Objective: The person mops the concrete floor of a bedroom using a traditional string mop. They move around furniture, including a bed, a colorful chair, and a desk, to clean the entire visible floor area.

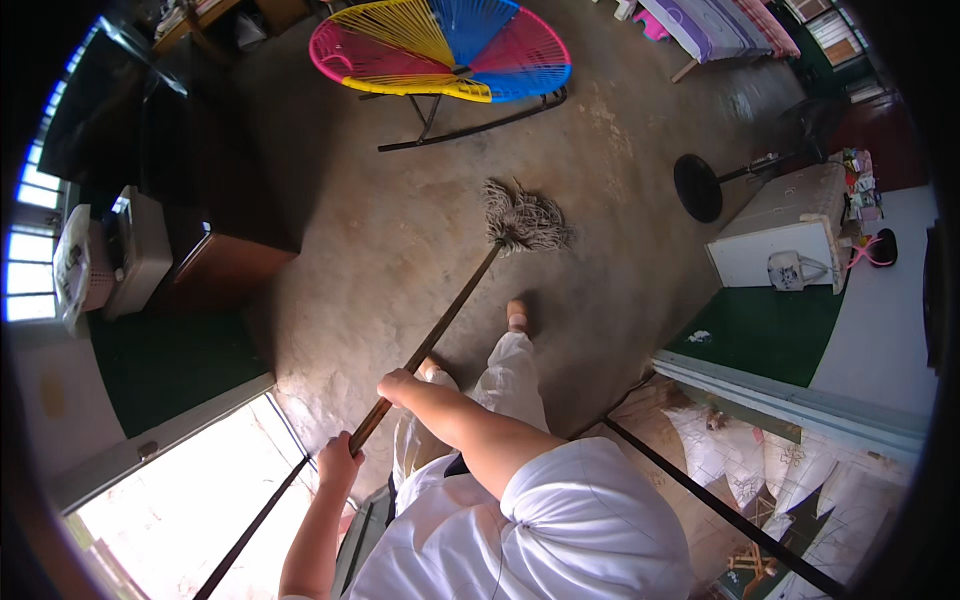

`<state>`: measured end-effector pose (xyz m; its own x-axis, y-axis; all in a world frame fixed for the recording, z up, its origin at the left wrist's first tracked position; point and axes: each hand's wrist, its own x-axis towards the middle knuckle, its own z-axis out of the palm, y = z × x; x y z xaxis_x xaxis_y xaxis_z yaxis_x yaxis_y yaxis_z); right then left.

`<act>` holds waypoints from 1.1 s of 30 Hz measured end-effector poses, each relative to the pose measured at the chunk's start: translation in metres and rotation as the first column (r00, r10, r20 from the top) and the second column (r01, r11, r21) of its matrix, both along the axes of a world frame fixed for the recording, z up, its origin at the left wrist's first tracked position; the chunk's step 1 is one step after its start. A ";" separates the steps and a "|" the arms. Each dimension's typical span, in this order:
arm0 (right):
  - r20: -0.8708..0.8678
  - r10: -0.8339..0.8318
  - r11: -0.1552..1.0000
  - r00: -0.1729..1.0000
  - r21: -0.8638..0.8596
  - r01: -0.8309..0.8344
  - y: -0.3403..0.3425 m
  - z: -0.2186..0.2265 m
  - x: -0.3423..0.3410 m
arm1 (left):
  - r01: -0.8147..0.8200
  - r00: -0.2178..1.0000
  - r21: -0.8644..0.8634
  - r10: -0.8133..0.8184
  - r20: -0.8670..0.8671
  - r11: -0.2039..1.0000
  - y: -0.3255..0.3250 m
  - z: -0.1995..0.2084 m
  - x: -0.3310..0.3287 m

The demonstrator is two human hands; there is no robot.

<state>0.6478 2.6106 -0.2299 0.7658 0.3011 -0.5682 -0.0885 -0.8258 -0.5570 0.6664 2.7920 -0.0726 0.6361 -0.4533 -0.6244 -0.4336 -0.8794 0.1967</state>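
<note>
Wooden mop handle (pixel 450 312) gripped by left hand (pixel 340 461) and right hand (pixel 398 386); colourful items (pixel 861 185) at right: too small to read or identify.

Impossible to read any text, label, number or sign; too small and blurred even on the packs (pixel 860 185) between two and three o'clock.

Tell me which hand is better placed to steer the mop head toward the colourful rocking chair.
Probably the right hand: it grips the wooden handle nearer the mop head, while the left hand holds the handle farther back, closer to the body.
</note>
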 end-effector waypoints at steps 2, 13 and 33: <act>-0.011 -0.017 1.000 1.000 0.010 0.017 -0.006 -0.004 -0.015 | -0.018 1.000 0.027 0.018 0.001 0.999 -0.008 -0.003 -0.019; -0.085 0.014 0.999 0.996 0.043 -0.010 -0.153 -0.013 -0.056 | -0.108 0.993 -0.023 0.107 -0.040 0.994 -0.152 -0.011 -0.067; -0.781 -0.559 -0.633 -0.278 0.185 0.752 -0.637 0.018 -0.213 | -0.540 0.487 -0.094 0.220 -0.845 0.836 -0.708 -0.091 -0.152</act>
